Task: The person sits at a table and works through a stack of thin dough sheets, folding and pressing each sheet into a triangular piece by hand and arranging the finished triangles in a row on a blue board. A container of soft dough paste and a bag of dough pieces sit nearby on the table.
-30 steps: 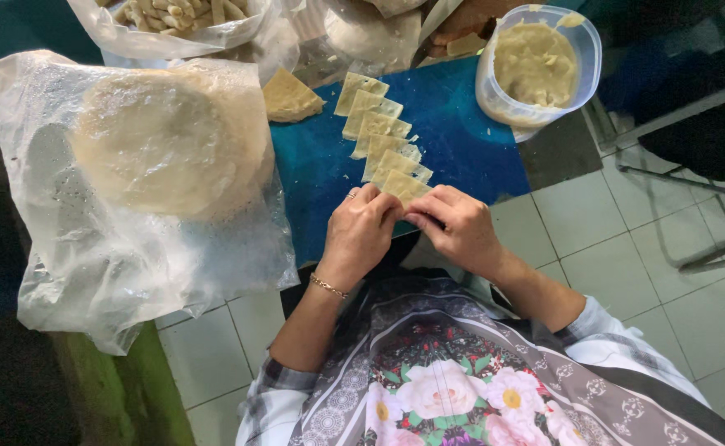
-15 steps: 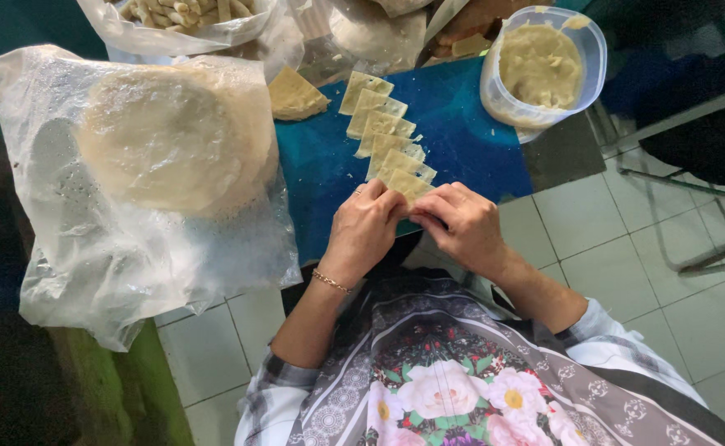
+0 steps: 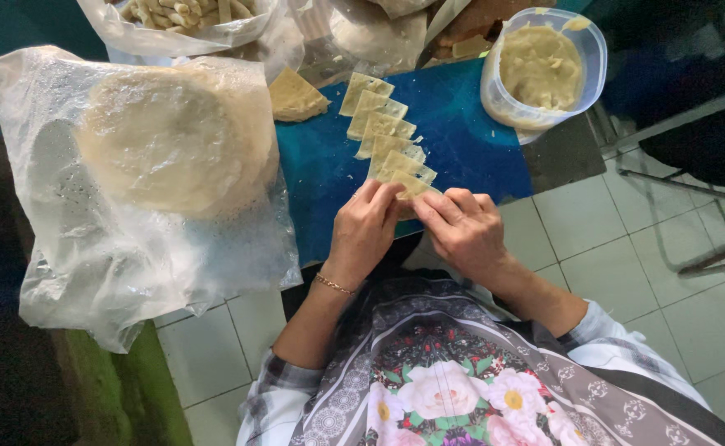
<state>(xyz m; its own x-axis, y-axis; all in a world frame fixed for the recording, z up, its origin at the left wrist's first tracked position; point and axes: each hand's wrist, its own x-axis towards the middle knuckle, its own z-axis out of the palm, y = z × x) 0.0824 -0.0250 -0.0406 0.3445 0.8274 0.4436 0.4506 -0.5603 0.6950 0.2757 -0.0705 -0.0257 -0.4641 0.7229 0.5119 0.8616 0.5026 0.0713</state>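
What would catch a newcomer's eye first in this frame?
Probably the two hands at the centre: the left hand and right hand together pinch a pale dough wrapper at the near end of a row of overlapping wrappers on the blue board. To the left, a round stack of dough sheets lies in a clear plastic bag; at top right stands a clear tub of yellowish filling.

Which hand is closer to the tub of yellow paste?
The right hand. It sits below and a little left of the tub, at the near end of the wrapper row. The left hand is farther left, across the wrappers.
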